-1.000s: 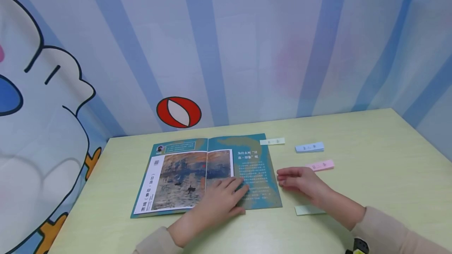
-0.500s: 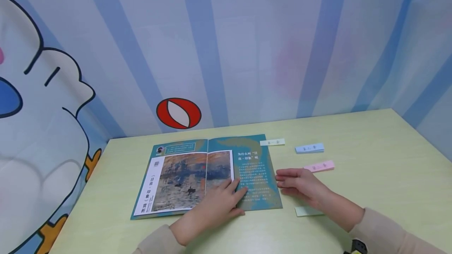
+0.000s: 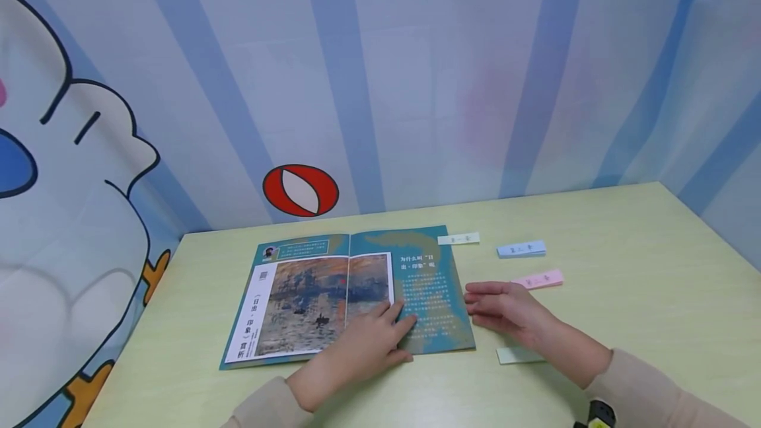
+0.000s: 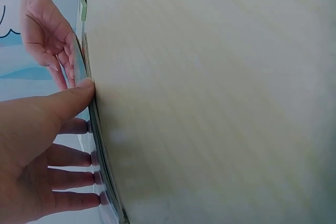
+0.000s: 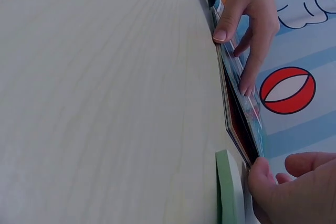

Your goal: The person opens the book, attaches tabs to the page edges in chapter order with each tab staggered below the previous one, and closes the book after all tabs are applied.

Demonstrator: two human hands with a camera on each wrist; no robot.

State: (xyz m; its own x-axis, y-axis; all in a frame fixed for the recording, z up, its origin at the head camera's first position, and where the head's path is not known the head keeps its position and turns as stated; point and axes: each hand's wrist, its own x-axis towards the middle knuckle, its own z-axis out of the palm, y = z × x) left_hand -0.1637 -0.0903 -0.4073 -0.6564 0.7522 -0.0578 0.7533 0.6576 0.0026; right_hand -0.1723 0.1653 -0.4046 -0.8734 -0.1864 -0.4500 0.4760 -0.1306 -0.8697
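Note:
An open magazine (image 3: 428,249) lies on the table, showing a harbour painting (image 3: 303,309) across its two pages. My left hand (image 3: 365,342) rests on the right page with fingers spread; in the left wrist view its thumb (image 4: 79,95) lies at the lower edge. My right hand (image 3: 511,312) is at the magazine's right edge, fingers loosely extended towards it. In the right wrist view the right thumb (image 5: 260,179) sits at the page corner, where the pages gape slightly apart. A whitish paper strip (image 3: 458,239) overlaps the magazine's upper right edge.
Right of the magazine lie a blue folded strip (image 3: 520,249) and a pink strip (image 3: 541,279), both with handwriting. A pale green strip (image 3: 517,355) is partly hidden under the right wrist. Behind the table (image 3: 642,249) hangs a striped cartoon backdrop (image 3: 410,98).
My right hand has shifted very slightly left against the magazine's edge, showing more of the pink strip. My left hand stays almost where it was.

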